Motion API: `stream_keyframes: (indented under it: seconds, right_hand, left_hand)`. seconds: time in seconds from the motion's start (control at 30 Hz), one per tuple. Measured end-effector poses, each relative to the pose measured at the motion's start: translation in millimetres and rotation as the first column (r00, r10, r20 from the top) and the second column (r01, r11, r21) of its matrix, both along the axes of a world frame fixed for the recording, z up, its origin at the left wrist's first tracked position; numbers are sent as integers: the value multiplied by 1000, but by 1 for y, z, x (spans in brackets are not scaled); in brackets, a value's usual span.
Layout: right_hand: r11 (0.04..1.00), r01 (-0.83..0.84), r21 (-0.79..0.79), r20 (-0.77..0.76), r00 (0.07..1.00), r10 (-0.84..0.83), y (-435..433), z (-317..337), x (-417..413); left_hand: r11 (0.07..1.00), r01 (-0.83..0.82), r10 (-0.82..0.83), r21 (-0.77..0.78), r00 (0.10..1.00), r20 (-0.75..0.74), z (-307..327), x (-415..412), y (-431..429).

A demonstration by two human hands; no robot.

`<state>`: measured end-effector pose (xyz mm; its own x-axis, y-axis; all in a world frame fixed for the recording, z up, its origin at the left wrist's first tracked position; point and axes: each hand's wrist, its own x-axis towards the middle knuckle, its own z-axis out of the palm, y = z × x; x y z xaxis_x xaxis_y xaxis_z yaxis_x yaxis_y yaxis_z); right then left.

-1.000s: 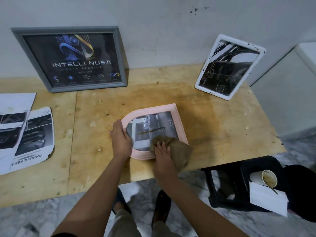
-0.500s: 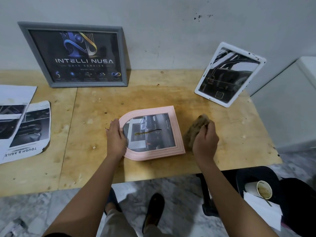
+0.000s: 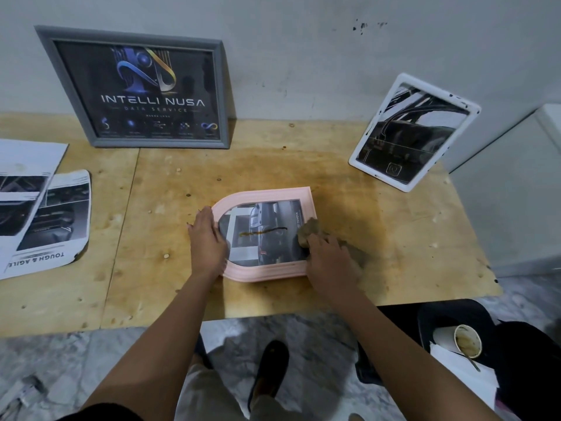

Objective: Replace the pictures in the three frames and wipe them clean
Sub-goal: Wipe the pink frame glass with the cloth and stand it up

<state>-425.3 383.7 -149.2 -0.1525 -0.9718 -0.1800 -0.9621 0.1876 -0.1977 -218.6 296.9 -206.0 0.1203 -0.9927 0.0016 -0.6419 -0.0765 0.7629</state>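
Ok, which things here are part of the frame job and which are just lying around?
Job: pink arched frame under the left hand; brown cloth in the right hand; grey frame; white frame; loose printed pictures.
Lying about: paper cup, white paper sheet, black stool.

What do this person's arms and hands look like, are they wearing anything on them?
The left forearm and right forearm are bare to the wrist. The left hand and right hand wear no gloves, and I see no watch, bracelet or ring. Only a dark sleeve edge shows, high on the left arm at the picture's bottom edge.
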Motion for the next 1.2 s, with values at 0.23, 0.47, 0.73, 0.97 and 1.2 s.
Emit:
stream_keyframes:
  seconds: [0.23,0.47,0.73,0.97,1.2]
  right_hand:
    - [1000,-27,2,1,1000,27,0,6,7]
    - [985,170,14,166,971,-170,-15,14,14]
    - [980,201,-13,226,955,-193,21,-8,5]
    - [988,29,-155,235,972,8,36,-19,9]
    - [969,-63,-237,218,969,116,29,-20,33]
  left_hand:
    - [1000,2,-2,-21,1000,17,-3,-1,-1]
    - [1000,-15,15,-26,1000,10,-3,-3,0]
    - [999,-38,38,-13,999,-4,-1,-4,1]
    - [999,-36,36,-4,999,23,-8,-2,-1]
    - [999,-40,40,-27,999,-2,-2,-4,2]
